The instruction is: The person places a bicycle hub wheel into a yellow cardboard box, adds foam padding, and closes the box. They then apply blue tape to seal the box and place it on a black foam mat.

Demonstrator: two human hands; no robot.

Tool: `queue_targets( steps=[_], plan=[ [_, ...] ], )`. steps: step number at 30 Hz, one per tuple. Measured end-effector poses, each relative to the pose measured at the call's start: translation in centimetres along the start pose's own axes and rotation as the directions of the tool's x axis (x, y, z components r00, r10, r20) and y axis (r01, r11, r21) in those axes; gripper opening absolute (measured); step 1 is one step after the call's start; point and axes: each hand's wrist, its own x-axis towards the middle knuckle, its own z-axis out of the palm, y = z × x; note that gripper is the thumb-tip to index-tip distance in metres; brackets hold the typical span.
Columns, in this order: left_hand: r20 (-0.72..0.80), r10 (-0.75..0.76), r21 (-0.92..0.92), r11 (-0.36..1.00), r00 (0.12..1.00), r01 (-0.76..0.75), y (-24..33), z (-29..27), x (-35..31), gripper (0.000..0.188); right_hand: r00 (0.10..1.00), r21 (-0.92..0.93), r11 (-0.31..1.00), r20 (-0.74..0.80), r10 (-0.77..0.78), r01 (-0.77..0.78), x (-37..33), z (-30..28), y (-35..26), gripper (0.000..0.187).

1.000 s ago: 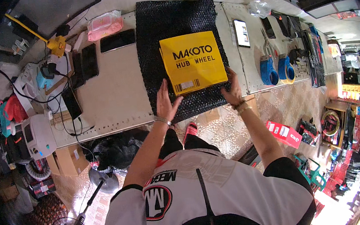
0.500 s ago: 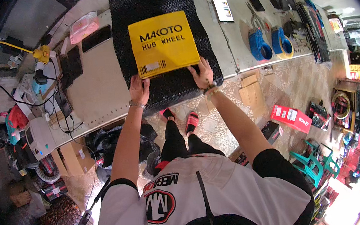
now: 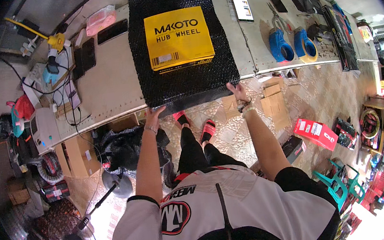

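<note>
A yellow cardboard box lies flat on a sheet of black bubble wrap spread over the workbench. The sheet's near edge hangs past the bench's front edge. At that edge's left corner, my left hand is closed on the wrap. My right hand pinches the right corner, its fingertips partly hidden by the sheet. Neither hand touches the box.
Right of the wrap lie a lit phone, scissors and two blue tape dispensers. A dark phone and a pink pack are on the left. A red box and green stool stand on the floor.
Both hands have left the yellow box and come back toward me to the wrap's near corners. The near edge of the wrap is now lifted off the bench.
</note>
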Motion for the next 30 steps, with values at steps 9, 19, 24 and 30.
queue_targets(
  steps=[9, 19, 24, 30],
  plan=[
    [0.118, 0.052, 0.036, 0.998, 0.992, -0.057, 6.4, -2.0, -13.9, 0.054, 0.783, 0.04, 0.935, 0.559, 0.272, -0.353, -10.7, -6.7, -12.1, 0.045],
    [0.029, 0.545, -0.174, 0.828, 0.838, -0.533, 23.5, 6.1, 2.8, 0.043, 0.89, 0.497, 0.867, 0.411, -0.197, -0.037, 5.4, 4.3, -23.0, 0.057],
    [-0.01, 0.595, 0.184, 0.791, 0.804, -0.584, 23.1, 4.3, 4.9, 0.067, 0.878, 0.174, 0.861, -0.123, -0.462, 0.477, 6.9, 4.3, -18.5, 0.06],
    [0.259, 0.182, 0.041, 0.979, 0.949, -0.199, 17.7, 5.2, 6.1, 0.089, 0.901, 0.128, 0.958, 0.329, -0.284, 0.255, 7.2, 6.0, -14.8, 0.064]
  ],
)
